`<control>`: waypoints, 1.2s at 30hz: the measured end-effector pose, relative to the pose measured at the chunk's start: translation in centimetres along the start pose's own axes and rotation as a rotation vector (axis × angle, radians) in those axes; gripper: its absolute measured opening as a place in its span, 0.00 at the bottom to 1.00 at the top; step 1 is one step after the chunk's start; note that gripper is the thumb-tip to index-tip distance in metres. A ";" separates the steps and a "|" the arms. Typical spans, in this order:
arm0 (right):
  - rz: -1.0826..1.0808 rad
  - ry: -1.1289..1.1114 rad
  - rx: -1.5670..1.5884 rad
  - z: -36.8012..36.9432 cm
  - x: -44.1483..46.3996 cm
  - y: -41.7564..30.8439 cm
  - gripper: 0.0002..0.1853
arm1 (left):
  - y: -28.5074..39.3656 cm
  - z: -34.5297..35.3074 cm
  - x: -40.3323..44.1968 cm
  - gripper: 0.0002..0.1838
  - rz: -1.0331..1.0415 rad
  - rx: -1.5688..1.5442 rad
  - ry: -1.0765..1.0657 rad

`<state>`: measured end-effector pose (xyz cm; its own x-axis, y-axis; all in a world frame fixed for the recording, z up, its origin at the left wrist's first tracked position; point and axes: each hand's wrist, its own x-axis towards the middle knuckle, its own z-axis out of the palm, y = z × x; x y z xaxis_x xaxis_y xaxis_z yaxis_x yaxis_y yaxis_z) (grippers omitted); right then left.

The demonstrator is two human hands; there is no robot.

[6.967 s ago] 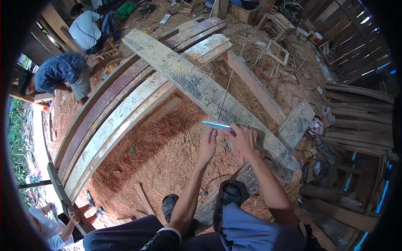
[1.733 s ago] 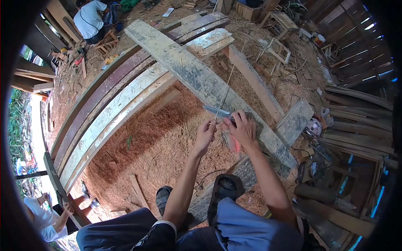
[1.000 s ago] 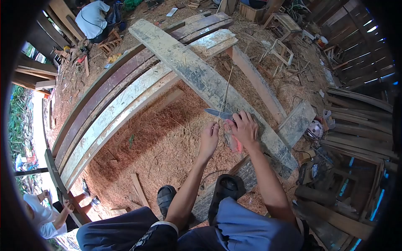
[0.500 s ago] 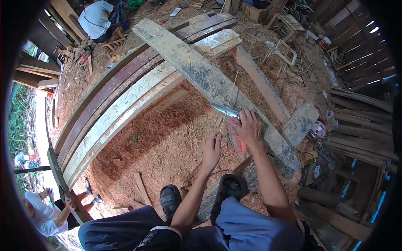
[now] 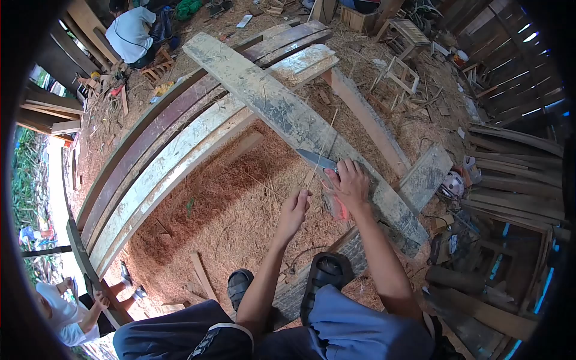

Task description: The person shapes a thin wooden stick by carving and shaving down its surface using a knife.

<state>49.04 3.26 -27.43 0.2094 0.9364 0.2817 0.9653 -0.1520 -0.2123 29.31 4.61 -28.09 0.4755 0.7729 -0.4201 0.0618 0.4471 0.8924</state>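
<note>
My right hand (image 5: 351,185) is closed around a knife; its broad metal blade (image 5: 317,158) points up and left over a long mud-stained plank (image 5: 282,114). A thin pale wooden strip (image 5: 329,137) lies slanted across the blade. My left hand (image 5: 294,213), fingers curled, pinches the strip's lower end. The knife's handle is hidden in my grip. Below my right hand is a red and grey object (image 5: 337,207) whose kind I cannot make out.
Long maroon and white boards (image 5: 180,153) lie beneath the plank on the left. Wood shavings (image 5: 240,198) cover the ground. A person in a white shirt (image 5: 131,36) crouches at the back left; another person (image 5: 66,312) is at the lower left. Stacked planks (image 5: 510,174) stand right.
My left hand has shifted slightly left and down, away from the blade. The blade is turned so that its flat side shows more. The whole view has shifted a little.
</note>
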 end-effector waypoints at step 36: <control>-0.024 0.038 0.023 0.2 0.1 0.2 0.22 | 3.7 0.8 3.4 0.14 -0.140 -0.292 -0.119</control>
<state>49.24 3.43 -27.64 0.1923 0.9268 0.3226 0.9664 -0.1216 -0.2265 31.86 8.54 -26.14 0.5801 0.6447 -0.4979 -0.1116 0.6684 0.7354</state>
